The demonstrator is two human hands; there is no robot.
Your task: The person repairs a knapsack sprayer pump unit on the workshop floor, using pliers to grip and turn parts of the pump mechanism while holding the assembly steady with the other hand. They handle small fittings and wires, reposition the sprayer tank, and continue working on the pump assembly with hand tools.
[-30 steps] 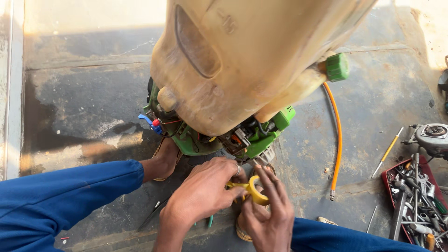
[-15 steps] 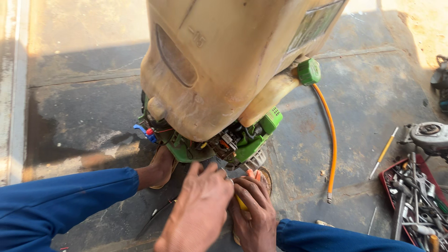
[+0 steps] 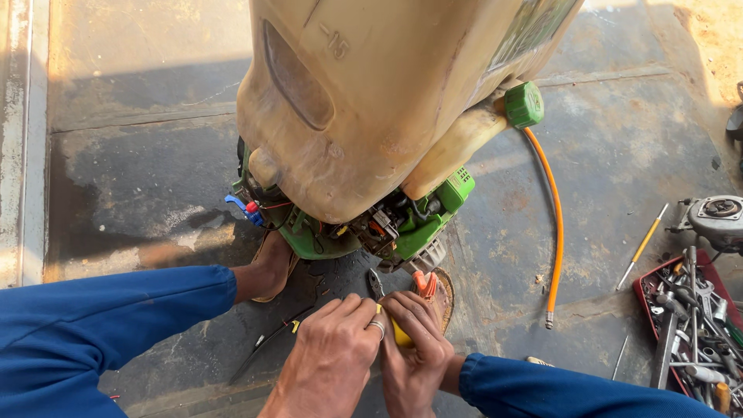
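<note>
A big yellowish sprayer tank (image 3: 387,101) stands on a green engine base (image 3: 422,232) on the concrete floor. Just below the base, my left hand (image 3: 333,360), with a ring on one finger, and my right hand (image 3: 418,356) press together around yellow-handled pliers (image 3: 400,334). The pliers' dark jaws (image 3: 375,283) stick up toward the engine's underside, not touching it as far as I can tell. Most of the handles are hidden by my fingers.
An orange hose (image 3: 554,224) runs from the green cap (image 3: 524,104) down to the floor. At the right are a red tool tray (image 3: 648,288), a yellow screwdriver (image 3: 642,246) and a grey engine part (image 3: 720,218). My sandalled feet (image 3: 271,267) rest by the base; a thin dark wire (image 3: 267,339) lies beside my left hand.
My hands have drawn closer together, covering more of the yellow handles. The view has shifted, so the tank sits further right and higher.
</note>
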